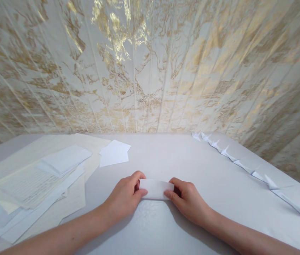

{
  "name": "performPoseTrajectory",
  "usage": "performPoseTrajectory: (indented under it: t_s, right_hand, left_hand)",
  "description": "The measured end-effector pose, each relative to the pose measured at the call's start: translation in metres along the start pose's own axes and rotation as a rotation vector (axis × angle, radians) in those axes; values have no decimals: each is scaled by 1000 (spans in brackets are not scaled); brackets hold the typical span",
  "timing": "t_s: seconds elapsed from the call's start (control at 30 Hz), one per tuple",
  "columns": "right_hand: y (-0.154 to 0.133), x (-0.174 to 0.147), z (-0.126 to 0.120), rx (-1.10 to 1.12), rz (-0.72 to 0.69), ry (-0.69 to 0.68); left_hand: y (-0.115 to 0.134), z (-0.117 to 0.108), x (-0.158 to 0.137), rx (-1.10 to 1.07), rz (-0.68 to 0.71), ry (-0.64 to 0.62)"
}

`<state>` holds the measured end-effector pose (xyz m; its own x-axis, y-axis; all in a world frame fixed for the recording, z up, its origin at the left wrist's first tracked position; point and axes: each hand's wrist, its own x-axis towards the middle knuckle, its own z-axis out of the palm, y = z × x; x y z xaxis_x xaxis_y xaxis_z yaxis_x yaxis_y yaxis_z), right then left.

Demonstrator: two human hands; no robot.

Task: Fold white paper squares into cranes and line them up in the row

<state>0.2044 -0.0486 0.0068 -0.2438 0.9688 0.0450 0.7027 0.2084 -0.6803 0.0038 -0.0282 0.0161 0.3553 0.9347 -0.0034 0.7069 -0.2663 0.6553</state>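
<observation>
A folded piece of white paper [155, 189] is stretched between my two hands, low in the middle of the head view. My left hand [128, 193] pinches its left end, thumb on the near face and fingers behind. At the right end, my right hand [188, 198] grips it the same way. The paper looks like a wide, short rectangle with a slightly bowed top edge. My fingertips behind it are partly hidden.
A white tabletop [160, 152] extends to a gold-patterned curtain [139, 71]. Overlapping paper sheets [33, 184], some printed, lie on the left. Small white paper squares [115, 153] lie beyond my left hand. Several folded paper figures [256, 175] line the right edge.
</observation>
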Motion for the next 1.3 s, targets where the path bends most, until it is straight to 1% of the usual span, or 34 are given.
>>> performPoseTrajectory:
  t_s: [0.07, 0.13, 0.2, 0.27, 0.33, 0.37, 0.4, 0.47, 0.5, 0.57, 0.7, 0.93, 1.03, 1.13, 1.2, 1.3]
  right_hand:
    - [-1, 2, 0, -1, 22, 3]
    - [0, 4, 1, 2, 26, -3]
    - [0, 4, 2, -1, 22, -10]
    - [1, 5, 4, -7, 15, -15]
    - [2, 5, 4, -14, 5, -19]
    - [2, 5, 4, -19, -2, -21]
    - [2, 5, 4, -25, -11, -22]
    - [2, 6, 4, -39, -25, -28]
    - [2, 6, 4, -45, -29, -30]
    - [1, 6, 3, -53, -31, -33]
    - [0, 5, 3, -69, -48, -29]
    - [-1, 6, 1, -77, -44, -36]
    - [-1, 6, 1, -78, -40, -29]
    - [1, 7, 2, -70, -30, -12]
    - [2, 7, 3, -61, -19, -12]
    - [3, 7, 3, -55, -8, -25]
  left_hand:
    - [-2, 3, 0, -10, -5, 8]
    - [-5, 6, -1, 19, 24, 39]
    - [-7, 7, -5, 75, 117, 86]
    - [-6, 8, -11, 157, 247, 127]
    - [-3, 9, -19, 253, 345, 135]
    - [0, 9, -24, 298, 370, 110]
    - [4, 8, -28, 329, 388, 57]
    - [11, 7, -35, 354, 424, -128]
    - [15, 7, -37, 362, 400, -201]
    - [21, 5, -40, 365, 350, -280]
    - [29, 3, -40, 382, 279, -365]
    - [25, 4, -36, 392, 261, -402]
    - [21, 6, -36, 346, 262, -388]
    - [17, 8, -36, 289, 296, -331]
    - [13, 9, -33, 269, 321, -265]
    - [8, 8, -24, 232, 323, -110]
